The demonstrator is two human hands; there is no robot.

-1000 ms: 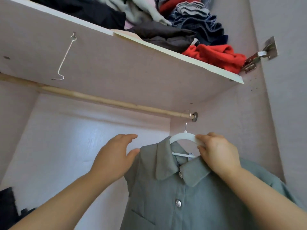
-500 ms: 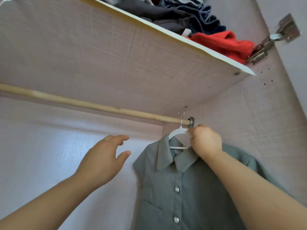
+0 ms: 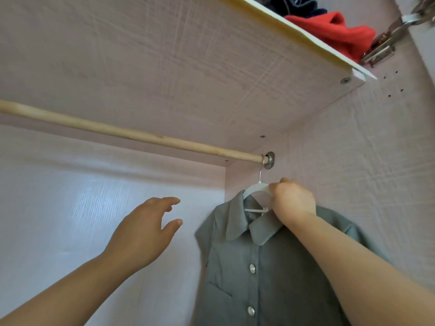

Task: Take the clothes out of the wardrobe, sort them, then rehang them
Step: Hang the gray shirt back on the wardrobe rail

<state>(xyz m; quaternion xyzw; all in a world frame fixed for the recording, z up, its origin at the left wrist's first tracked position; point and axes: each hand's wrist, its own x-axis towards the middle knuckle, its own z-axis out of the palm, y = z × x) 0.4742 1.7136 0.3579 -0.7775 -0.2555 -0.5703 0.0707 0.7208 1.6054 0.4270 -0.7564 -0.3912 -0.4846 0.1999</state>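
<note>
A grey-green collared shirt [image 3: 259,267] with silver buttons hangs on a white hanger [image 3: 256,188]. The hanger's metal hook sits over the right end of the wooden rail [image 3: 122,132], beside the rail's metal socket. My right hand [image 3: 292,201] grips the hanger's right shoulder at the collar. My left hand [image 3: 146,231] hovers open in the air to the left of the shirt, fingers spread, touching nothing.
A shelf [image 3: 306,41] runs above the rail, with a red garment [image 3: 334,29] and dark folded clothes on it. The wardrobe's right side wall [image 3: 364,161] stands close behind the shirt. A door hinge [image 3: 386,43] juts out at the top right.
My right hand has lifted the hanger up and back, and its hook now sits on the rail's right end. My left hand has let go of the shirt's shoulder and moved left.
</note>
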